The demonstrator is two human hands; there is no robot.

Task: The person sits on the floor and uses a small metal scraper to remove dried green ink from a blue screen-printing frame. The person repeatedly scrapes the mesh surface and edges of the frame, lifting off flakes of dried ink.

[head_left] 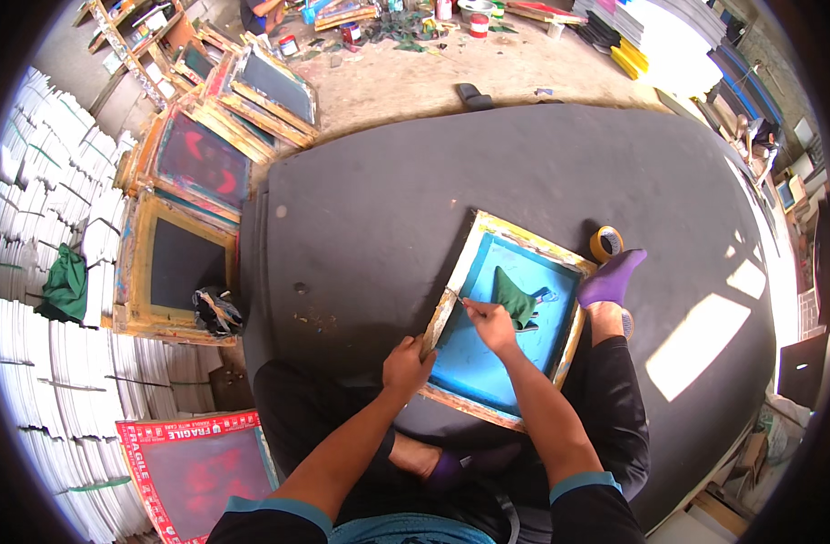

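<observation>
A wooden-framed printing screen (478,230) with blue mesh leans across my lap. Its wooden border is stained with paint and scraps of tape. At the screen's left side, my left hand (408,366) is closed on the border. My right hand (490,325) reaches over the mesh, its fingers pinching a thin dark tool (455,295) whose tip meets the left border. The tool's exact kind is too small to tell. On the mesh just beyond my right hand lies a crumpled green cloth (513,296), with a small bluish item (547,296) beside it.
A yellow tape roll (605,243) stands by my purple-socked foot (612,278). I sit on a wide dark mat (370,199). More framed screens (203,163) lean at the left, near tall stacks of white sheets (43,354). Paint cans (351,34) and a person (263,13) are far off.
</observation>
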